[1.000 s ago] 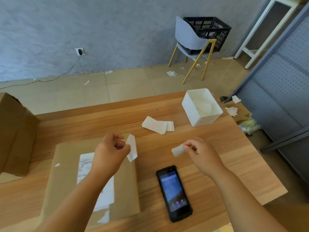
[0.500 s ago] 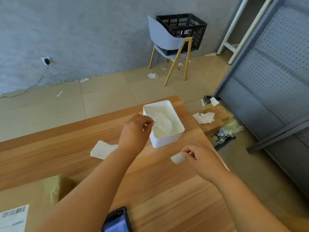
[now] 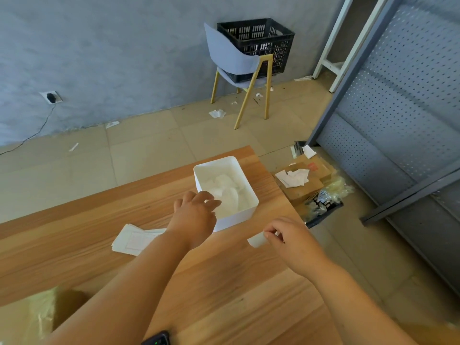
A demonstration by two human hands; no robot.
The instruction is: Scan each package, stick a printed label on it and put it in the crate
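My left hand [image 3: 195,219] reaches over the near left rim of a white bin [image 3: 237,215] holding crumpled white paper; its fingers are spread and hold nothing I can see. My right hand [image 3: 290,239] pinches a small white label [image 3: 257,239] above the wooden table [image 3: 224,290], right of the bin. A stack of printed labels [image 3: 132,241] lies on the table left of my left arm. The corner of the brown package [image 3: 53,311] shows at the bottom left. A black scanner phone [image 3: 156,341] peeks in at the bottom edge. The black crate [image 3: 256,47] sits on a chair by the wall.
The grey chair [image 3: 234,63] with yellow legs stands across the floor. Cardboard, paper scraps and plastic wrap [image 3: 306,185] litter the floor past the table's right edge. A grey perforated metal shelf [image 3: 398,108] rises at right. A wall socket [image 3: 51,97] with a cable is at left.
My left hand carried a paper strip from over the package to the white bin and now has spread fingers with no strip visible. My view turned right. My right hand kept its label.
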